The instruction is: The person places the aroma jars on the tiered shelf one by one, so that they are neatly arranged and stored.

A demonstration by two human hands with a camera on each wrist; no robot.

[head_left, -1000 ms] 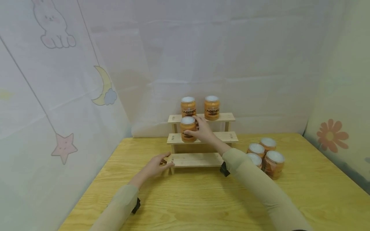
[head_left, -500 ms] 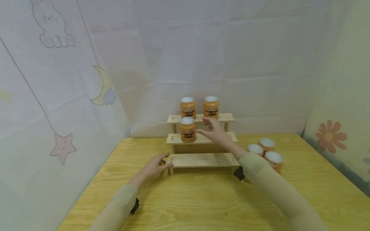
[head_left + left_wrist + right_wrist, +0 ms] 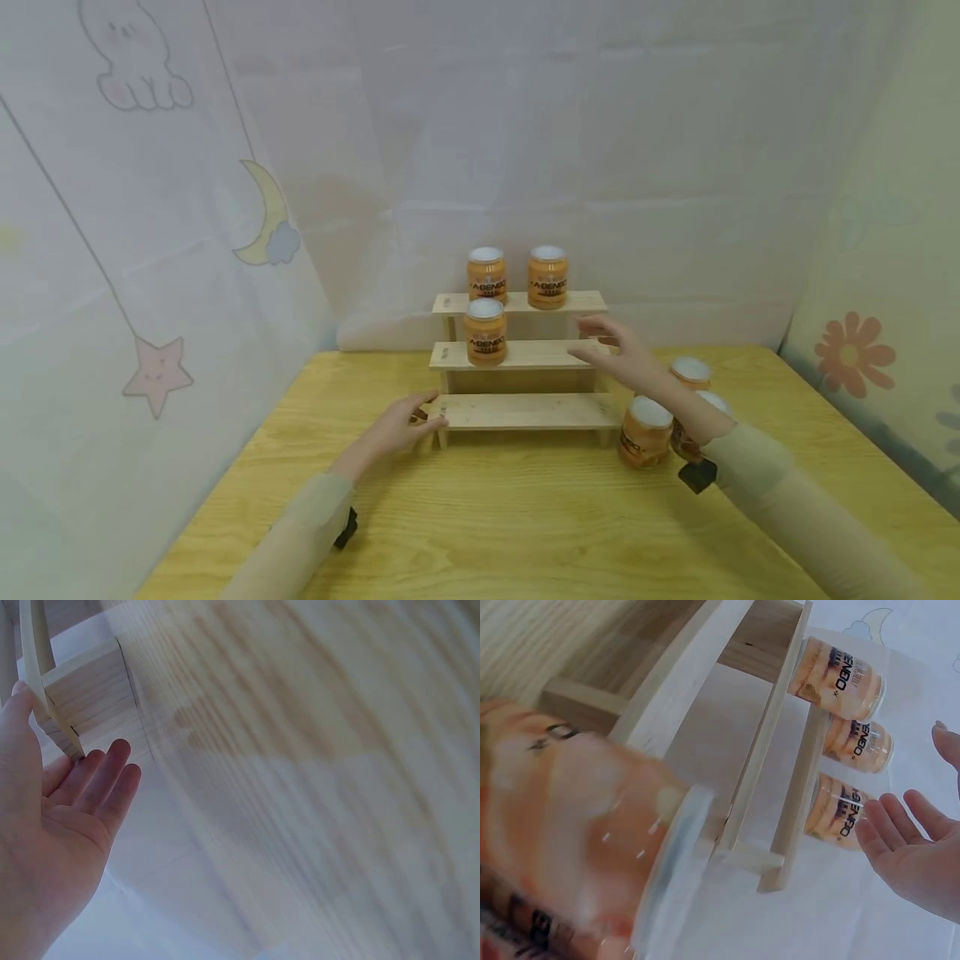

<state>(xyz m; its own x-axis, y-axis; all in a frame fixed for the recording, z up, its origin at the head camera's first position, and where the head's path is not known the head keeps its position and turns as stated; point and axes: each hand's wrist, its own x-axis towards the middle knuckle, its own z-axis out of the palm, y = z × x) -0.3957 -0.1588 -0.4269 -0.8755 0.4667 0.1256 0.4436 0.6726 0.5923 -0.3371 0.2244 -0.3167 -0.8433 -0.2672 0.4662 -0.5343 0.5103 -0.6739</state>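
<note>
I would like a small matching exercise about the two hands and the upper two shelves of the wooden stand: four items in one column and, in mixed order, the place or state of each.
Column one
1. top shelf
2. left hand
3. middle shelf
4. right hand

Column two
A. holds nothing
B. carries one jar
C. carries two jars
D. at the left end of the lowest shelf

Right pairs: 1-C, 2-D, 3-B, 4-A

right-wrist view: my bare right hand [image 3: 919, 851] — cropped by right edge | foremost orange, white-lidded cylindrical jar [image 3: 577, 832] — blurred, cut off by left edge
</note>
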